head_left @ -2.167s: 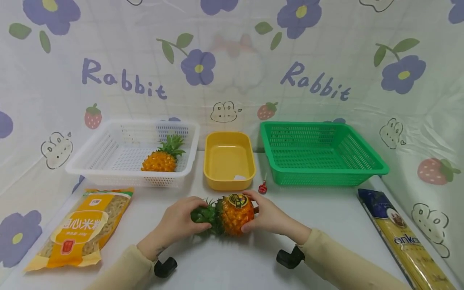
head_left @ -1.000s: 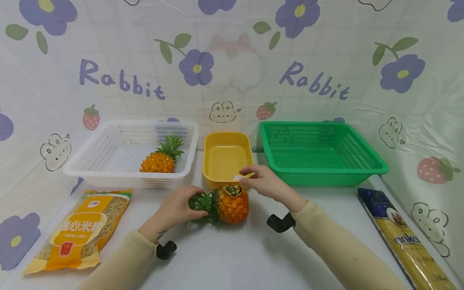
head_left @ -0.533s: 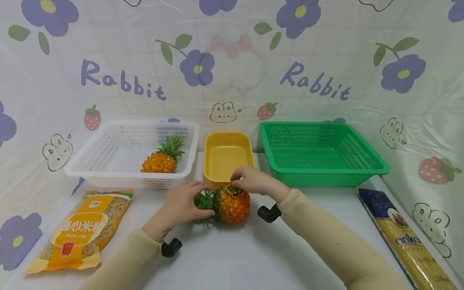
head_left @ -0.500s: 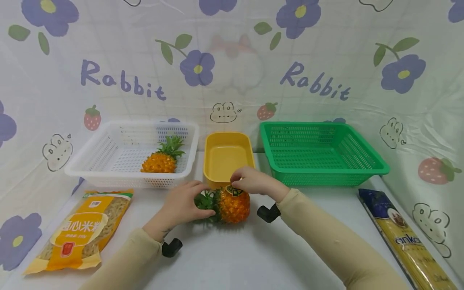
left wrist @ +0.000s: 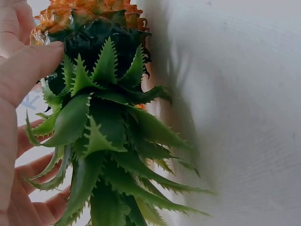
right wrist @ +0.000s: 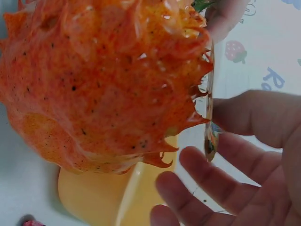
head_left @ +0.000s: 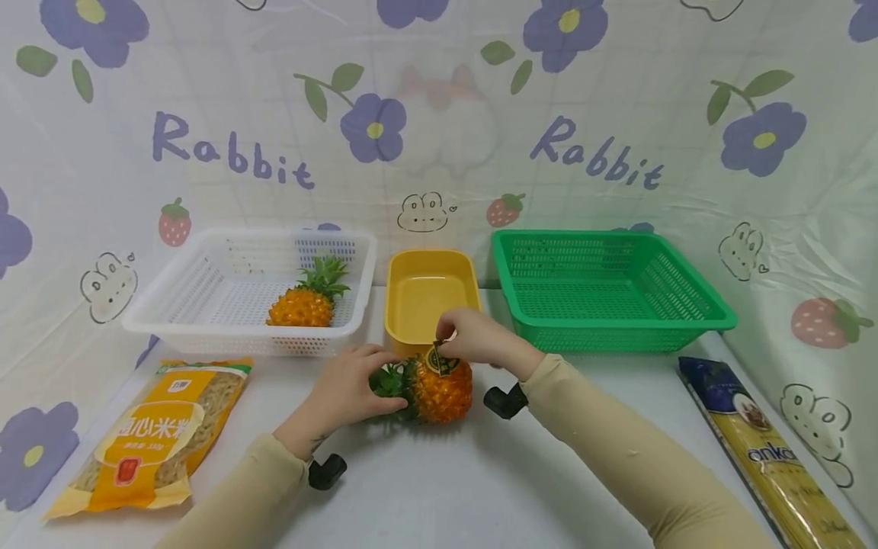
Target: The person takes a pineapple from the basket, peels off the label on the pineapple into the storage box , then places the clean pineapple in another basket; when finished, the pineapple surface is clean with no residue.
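A small orange pineapple [head_left: 442, 396] lies on its side on the white table, its green crown pointing left. My left hand [head_left: 346, 385] holds it by the crown [left wrist: 108, 122], thumb near the top of the fruit and fingers behind the leaves. At the fruit's upper side my right hand [head_left: 480, 335] pinches the edge of a black and gold label [head_left: 442, 362]. Seen edge-on in the right wrist view, the label [right wrist: 211, 136] stands partly away from the spiky skin, between thumb and index finger; the other fingers are loosely bent.
Behind the fruit stands a yellow box [head_left: 432, 263], between a white basket [head_left: 158, 316] holding another pineapple [head_left: 302, 306] and a green basket [head_left: 617, 335]. A noodle bag [head_left: 151, 435] lies left, a spaghetti pack [head_left: 761, 450] right. A small red thing [right wrist: 32, 222] shows near the box.
My right hand has moved from the fruit's base, past the yellow box where it held a small pale scrap, to the label. The label's edge is now more raised. The left hand keeps the crown.
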Available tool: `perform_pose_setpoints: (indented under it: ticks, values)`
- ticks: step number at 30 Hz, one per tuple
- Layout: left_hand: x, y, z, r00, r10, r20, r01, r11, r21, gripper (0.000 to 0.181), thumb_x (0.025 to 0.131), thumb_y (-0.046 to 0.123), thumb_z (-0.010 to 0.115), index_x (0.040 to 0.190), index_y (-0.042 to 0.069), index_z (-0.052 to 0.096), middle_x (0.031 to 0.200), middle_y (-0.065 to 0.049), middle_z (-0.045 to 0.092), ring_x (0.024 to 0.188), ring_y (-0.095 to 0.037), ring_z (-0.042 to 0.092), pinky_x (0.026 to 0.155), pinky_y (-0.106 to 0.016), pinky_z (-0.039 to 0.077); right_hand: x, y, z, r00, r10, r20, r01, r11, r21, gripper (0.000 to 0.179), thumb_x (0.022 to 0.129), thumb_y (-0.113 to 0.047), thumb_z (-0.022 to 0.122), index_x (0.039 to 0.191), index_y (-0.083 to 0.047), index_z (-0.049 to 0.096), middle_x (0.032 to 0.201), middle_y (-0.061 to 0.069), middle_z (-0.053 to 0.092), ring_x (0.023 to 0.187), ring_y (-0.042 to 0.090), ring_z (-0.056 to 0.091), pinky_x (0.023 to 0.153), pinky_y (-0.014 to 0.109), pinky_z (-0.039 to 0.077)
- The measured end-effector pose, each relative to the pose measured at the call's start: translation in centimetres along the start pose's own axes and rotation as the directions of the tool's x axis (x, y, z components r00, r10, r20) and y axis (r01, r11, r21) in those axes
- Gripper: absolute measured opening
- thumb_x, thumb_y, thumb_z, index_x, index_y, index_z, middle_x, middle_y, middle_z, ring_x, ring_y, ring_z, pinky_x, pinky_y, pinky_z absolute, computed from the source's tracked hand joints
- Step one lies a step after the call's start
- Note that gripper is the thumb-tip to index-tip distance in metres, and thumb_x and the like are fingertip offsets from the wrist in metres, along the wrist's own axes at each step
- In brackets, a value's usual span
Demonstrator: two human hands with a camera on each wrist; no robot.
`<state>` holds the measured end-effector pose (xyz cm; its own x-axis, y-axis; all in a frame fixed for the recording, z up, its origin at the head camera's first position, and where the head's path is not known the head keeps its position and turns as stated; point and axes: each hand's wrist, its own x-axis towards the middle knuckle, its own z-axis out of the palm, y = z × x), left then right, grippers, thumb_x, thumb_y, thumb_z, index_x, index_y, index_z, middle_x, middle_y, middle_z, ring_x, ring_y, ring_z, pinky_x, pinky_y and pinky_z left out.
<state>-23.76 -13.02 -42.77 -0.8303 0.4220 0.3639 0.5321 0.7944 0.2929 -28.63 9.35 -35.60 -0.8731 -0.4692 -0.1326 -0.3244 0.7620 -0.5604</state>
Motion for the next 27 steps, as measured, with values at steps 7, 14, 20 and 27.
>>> perform_pose_setpoints:
  ticks: [7,14,20,27]
  values:
    - [0.1,0.1,-0.1,1.000,0.000,0.008,0.000,1.000,-0.002,0.060,0.065,0.053,0.076,0.113,0.019,0.064,0.113,-0.001,0.061,0.102,-0.024,0.056,0.082,-0.043,0.048,-0.7,-1.1,-1.2,0.998,-0.042,-0.040,0.043,0.999,0.027,0.003,0.084,-0.013,0.060,0.084,-0.011,0.063,0.082,0.003,0.061,0.064,0.017,0.050,0.049,0.026,0.040]
    - [0.0,0.0,-0.2,1.000,-0.001,0.001,0.001,1.000,-0.001,0.060,0.064,0.052,0.077,0.113,0.019,0.064,0.114,-0.001,0.061,0.102,-0.025,0.055,0.083,-0.043,0.047,-0.7,-2.6,-3.7,0.994,-0.089,-0.063,0.099,0.978,0.182,0.004,0.082,-0.012,0.064,0.081,-0.008,0.063,0.076,0.003,0.061,0.068,0.018,0.052,0.059,0.026,0.042]
    - [0.0,-0.1,-0.3,1.000,-0.007,-0.001,0.007,1.000,0.001,0.060,0.064,0.051,0.078,0.113,0.019,0.064,0.114,-0.002,0.061,0.103,-0.026,0.056,0.083,-0.044,0.047,2.0,-2.6,-4.6,0.987,-0.059,-0.148,0.081,0.986,0.148,0.009,0.087,-0.016,0.061,0.087,-0.007,0.065,0.085,0.005,0.062,0.074,0.018,0.052,0.065,0.027,0.043]
    - [-0.1,-0.1,-0.1,1.000,-0.018,0.020,0.018,1.000,-0.001,0.061,0.065,0.052,0.077,0.114,0.021,0.063,0.116,-0.001,0.060,0.105,-0.025,0.056,0.083,-0.044,0.048,5.4,-1.1,-3.0,0.992,-0.058,-0.112,0.066,0.995,0.077,0.014,0.086,-0.006,0.056,0.093,-0.004,0.067,0.090,0.009,0.065,0.073,0.018,0.052,0.064,0.025,0.044]
